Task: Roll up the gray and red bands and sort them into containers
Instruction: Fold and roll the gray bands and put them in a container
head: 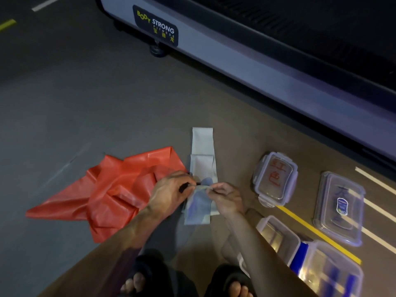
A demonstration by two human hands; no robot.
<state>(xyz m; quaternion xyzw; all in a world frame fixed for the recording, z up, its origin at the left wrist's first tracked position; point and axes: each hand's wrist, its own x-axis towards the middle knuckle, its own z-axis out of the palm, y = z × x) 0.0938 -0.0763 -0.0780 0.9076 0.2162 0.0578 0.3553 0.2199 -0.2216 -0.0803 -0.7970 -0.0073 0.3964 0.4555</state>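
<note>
Head view: both hands, left hand (171, 192) and right hand (225, 198), pinch the gray band (202, 159) on the floor, red band (120, 189) beside the left, two open containers (276, 234) (330, 269) near the right, contents unclear.

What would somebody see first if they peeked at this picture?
Probably the big crumpled red band, spread on the floor at the left. Beside it, in the middle, the left hand and right hand pinch the near end of the long gray band, which stretches away from the person. To the right lie two clear lids with writing, one red and one blue, with two open containers nearer the feet.
</note>
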